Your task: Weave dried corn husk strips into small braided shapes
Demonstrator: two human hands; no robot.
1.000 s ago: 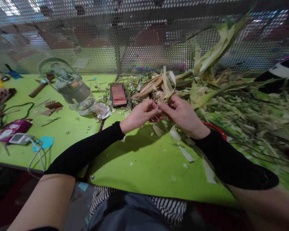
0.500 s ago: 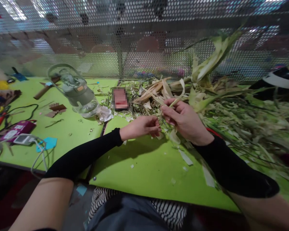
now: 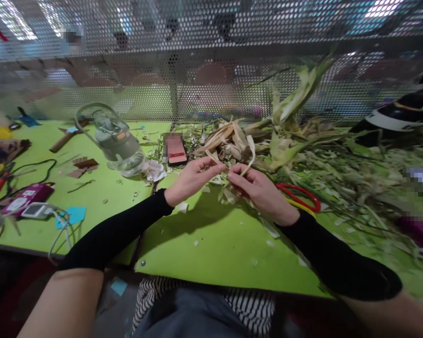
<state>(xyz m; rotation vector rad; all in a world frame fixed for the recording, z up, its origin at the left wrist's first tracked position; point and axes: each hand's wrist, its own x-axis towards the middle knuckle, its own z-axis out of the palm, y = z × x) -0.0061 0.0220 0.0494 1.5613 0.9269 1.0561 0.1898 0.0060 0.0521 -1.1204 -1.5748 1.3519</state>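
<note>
A narrow, pale strip of corn husk (image 3: 251, 151) rises in a curl from the fingers of my right hand (image 3: 259, 192), which are pinched on it. My left hand (image 3: 190, 182) is closed too, thumb against fingers, with a thin pale end of husk poking up between them. The fingertips of both hands almost meet over the green table, and whether they grip one and the same strip is hard to see. Just behind them lies a heap of dry corn husks (image 3: 229, 134). Greener husk leaves (image 3: 296, 103) stand up behind my right hand.
A phone (image 3: 176, 149) and a clear bottle with a grey-green lid (image 3: 121, 145) stand beyond my left hand. Red and yellow tool handles (image 3: 312, 199) lie by my right wrist. A hammer (image 3: 65, 137) rests far left; shredded plant scraps (image 3: 366, 173) cover the right side.
My left hand has moved up and right to meet the right hand, its fingers now pinched. My right hand has shifted slightly left and down, uncovering the red and yellow handles.
</note>
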